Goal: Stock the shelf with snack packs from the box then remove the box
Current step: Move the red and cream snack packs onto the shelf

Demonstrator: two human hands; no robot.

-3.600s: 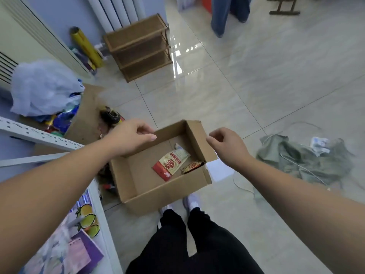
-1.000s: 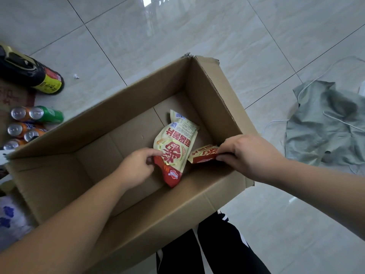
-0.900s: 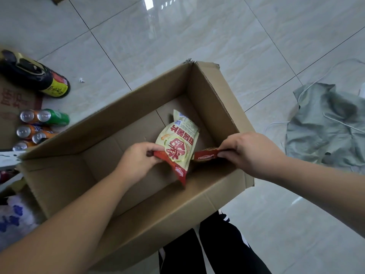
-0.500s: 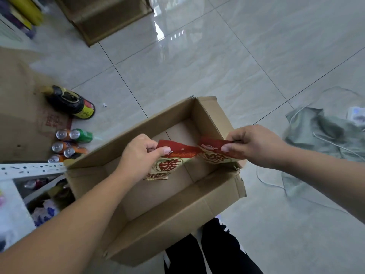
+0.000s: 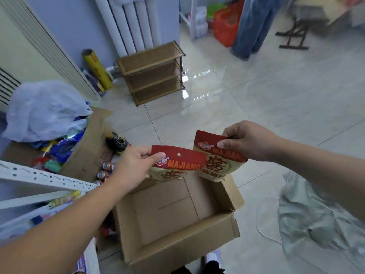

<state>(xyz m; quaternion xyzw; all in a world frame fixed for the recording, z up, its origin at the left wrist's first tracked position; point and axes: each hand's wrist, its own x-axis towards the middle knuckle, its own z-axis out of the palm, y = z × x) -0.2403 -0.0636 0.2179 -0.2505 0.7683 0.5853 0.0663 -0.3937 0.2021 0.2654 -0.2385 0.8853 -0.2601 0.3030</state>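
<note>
Snack packs: you hold one in each hand above the box. Left hand has its grip pinched on the red top strip of the left pack; right hand is pinched on the right pack, which overlaps the left one. Box floor looks bare, so these are likely the last. Risks: both holds are thin fingertip pinches, so a pack could slip and drop into the box or onto the floor as you swing toward the white shelf at left. Box stays for removal.
</note>
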